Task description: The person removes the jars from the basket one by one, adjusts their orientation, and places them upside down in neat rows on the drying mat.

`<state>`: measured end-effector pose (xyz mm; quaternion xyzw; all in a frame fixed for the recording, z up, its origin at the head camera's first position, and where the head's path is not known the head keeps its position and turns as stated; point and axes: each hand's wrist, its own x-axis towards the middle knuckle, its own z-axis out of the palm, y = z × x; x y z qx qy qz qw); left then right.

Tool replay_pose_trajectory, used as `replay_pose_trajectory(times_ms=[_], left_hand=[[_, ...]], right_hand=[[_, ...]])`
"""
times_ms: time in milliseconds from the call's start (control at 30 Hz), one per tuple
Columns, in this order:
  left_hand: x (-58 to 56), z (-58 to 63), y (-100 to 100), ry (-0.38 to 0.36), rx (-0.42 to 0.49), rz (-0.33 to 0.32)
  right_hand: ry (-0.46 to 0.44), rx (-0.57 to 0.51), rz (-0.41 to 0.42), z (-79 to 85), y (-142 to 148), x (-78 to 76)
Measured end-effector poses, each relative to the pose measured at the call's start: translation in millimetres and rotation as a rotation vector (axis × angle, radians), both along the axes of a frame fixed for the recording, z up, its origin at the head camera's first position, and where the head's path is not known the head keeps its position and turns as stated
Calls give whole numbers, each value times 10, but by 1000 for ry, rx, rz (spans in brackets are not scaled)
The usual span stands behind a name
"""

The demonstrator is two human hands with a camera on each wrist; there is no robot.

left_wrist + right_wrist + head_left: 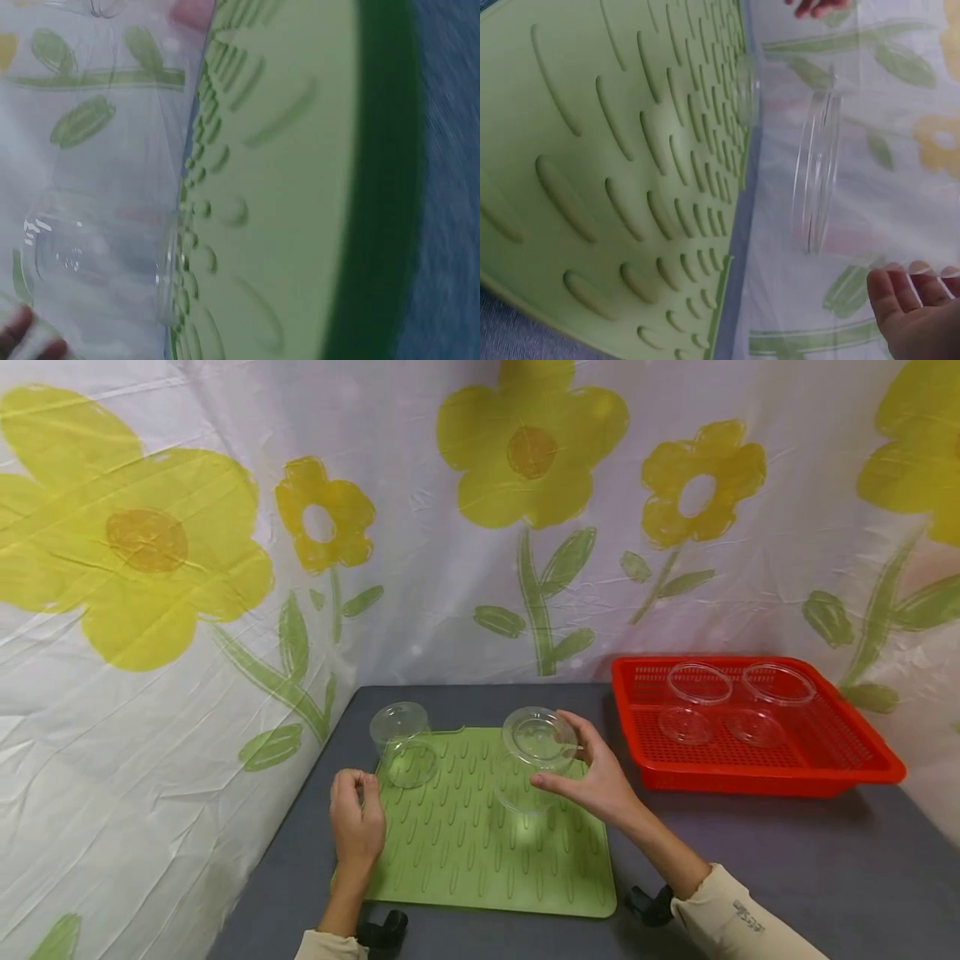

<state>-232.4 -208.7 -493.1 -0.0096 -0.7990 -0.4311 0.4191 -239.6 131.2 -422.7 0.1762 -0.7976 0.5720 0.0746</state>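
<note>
My right hand (592, 772) grips a clear plastic cup (536, 739) from its right side, thumb in front and fingers behind. The cup is upside down; in the right wrist view its wide rim (816, 172) hangs above the green mat (592, 225). A second clear cup (402, 735) stands upside down at the mat's back left, its rim (166, 266) on the ridged surface. Close in front of that cup is my left hand (358, 818), fingers loosely bent and holding nothing. Its fingertips (16, 330) show at the lower left of the left wrist view.
On the right a red perforated basket (757, 781) holds two clear cups (700, 685) with their wide rims up. The green mat lies on a dark grey table (720, 852). Behind and to the left hangs a white flowered curtain (420, 527).
</note>
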Motion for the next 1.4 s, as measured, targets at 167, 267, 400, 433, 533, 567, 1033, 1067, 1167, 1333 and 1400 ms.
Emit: replay_pose_trajectory(times_ms=[167, 267, 400, 433, 533, 567, 1033, 1067, 1167, 1333, 1400], left_hand=[[21, -23, -117, -373, -100, 39], [17, -28, -177, -596, -173, 27], [23, -30, -238, -860, -270, -32], [29, -29, -247, -903, -288, -48], [38, -36, -266, -973, -331, -78], [39, -37, -267, -982, -340, -83], [18, -52, -195, -1013, -369, -83], [17, -56, -192, -1012, -374, -77], [25, -66, -188, -1022, -383, -71], [48, -54, -185, -1026, -389, -72], [52, -55, -183, -1016, -396, -72]], right_hand=[[-11, 35, -30, -25, -77, -49], [-40, 63, -46, -56, -126, -105], [-89, 64, -48, -106, -206, -214], [-98, 60, -43, -116, -229, -244], [-131, 50, -28, -132, -304, -326], [-143, 52, -23, -133, -331, -351], [-170, 105, 19, -163, -704, -588], [-168, 109, 20, -176, -719, -602], [-171, 131, 16, -207, -761, -630], [-162, 170, 2, -249, -802, -669], [-160, 175, 0, -260, -808, -687]])
